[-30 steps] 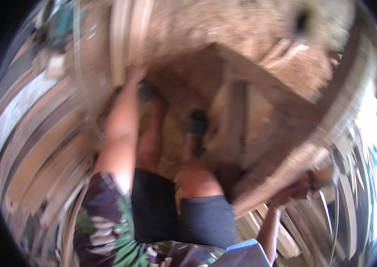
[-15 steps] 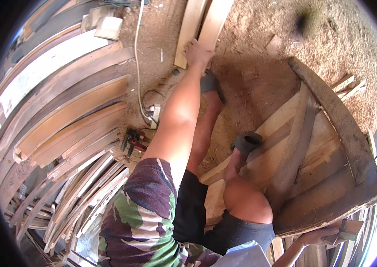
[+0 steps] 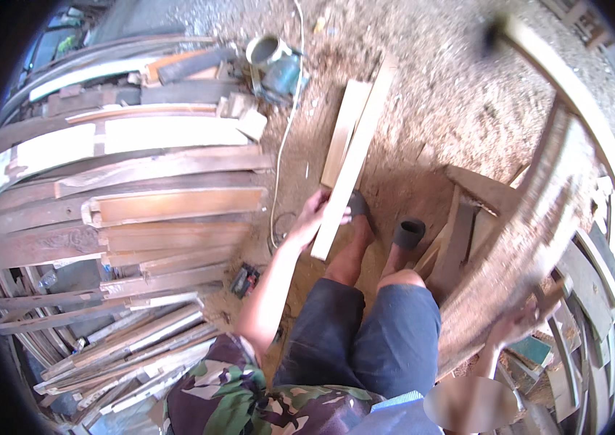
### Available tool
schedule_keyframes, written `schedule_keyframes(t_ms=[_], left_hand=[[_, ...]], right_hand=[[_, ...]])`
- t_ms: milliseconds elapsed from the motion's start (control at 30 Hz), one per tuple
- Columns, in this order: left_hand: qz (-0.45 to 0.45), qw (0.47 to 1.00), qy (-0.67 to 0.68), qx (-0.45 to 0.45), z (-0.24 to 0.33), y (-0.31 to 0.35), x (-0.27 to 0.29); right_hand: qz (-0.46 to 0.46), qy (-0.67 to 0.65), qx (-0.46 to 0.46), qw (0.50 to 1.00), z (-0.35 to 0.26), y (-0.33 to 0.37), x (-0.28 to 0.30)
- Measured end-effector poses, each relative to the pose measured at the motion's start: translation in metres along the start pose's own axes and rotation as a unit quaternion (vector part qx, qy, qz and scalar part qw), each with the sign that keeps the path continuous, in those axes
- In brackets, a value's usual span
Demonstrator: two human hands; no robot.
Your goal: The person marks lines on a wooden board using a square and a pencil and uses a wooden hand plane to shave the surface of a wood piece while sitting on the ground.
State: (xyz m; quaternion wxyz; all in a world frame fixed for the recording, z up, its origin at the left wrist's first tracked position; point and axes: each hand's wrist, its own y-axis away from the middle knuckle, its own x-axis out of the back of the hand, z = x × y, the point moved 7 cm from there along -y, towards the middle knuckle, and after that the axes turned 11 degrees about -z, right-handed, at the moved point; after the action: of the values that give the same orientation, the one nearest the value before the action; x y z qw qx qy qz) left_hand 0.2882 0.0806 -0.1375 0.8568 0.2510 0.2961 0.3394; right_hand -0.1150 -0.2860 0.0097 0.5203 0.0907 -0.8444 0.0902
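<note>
My left hand (image 3: 311, 217) is closed around the near end of a long pale wooden board (image 3: 357, 156), which slants up and away from me. Beyond that hand, a shorter pale board (image 3: 342, 138) lies against its left side. On the right, my right hand (image 3: 518, 324) is at the outer side of a broad, rough wooden plank (image 3: 514, 254). Its fingers are curled at a small wooden block (image 3: 558, 292), smeared by motion. My two feet stand on the dusty ground between the boards and the rough plank.
Planks (image 3: 177, 206) lie stacked along the left, with thin strips (image 3: 133, 348) nearer me. A white cable (image 3: 294, 109) runs past a teal power tool (image 3: 278, 76). A small red and black tool (image 3: 244, 280) sits nearer. A pale beam (image 3: 568, 90) stands at far right.
The long board's near end has come back toward me in my left hand and now lies across the shorter board. My right hand has risen with the block. The view has shifted.
</note>
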Motion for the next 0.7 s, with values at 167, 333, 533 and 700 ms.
schedule_keyframes(t_ms=[167,333,533,700], left_hand=[[-0.124,0.991,-0.028,-0.032,0.079,0.123,-0.133],[-0.192,0.977,0.077,-0.058,0.044,0.188,-0.298],[-0.226,0.973,-0.035,-0.012,-0.071,0.191,-0.426],[-0.243,0.965,-0.028,0.092,-0.128,0.16,-0.44]], right_hand=[[0.003,-0.156,0.029,0.987,-0.003,0.0,0.001],[0.052,-0.274,-0.014,0.96,0.009,0.013,0.024],[0.055,-0.34,-0.042,0.938,0.056,0.077,0.092],[0.065,-0.376,-0.053,0.923,0.109,0.122,0.117]])
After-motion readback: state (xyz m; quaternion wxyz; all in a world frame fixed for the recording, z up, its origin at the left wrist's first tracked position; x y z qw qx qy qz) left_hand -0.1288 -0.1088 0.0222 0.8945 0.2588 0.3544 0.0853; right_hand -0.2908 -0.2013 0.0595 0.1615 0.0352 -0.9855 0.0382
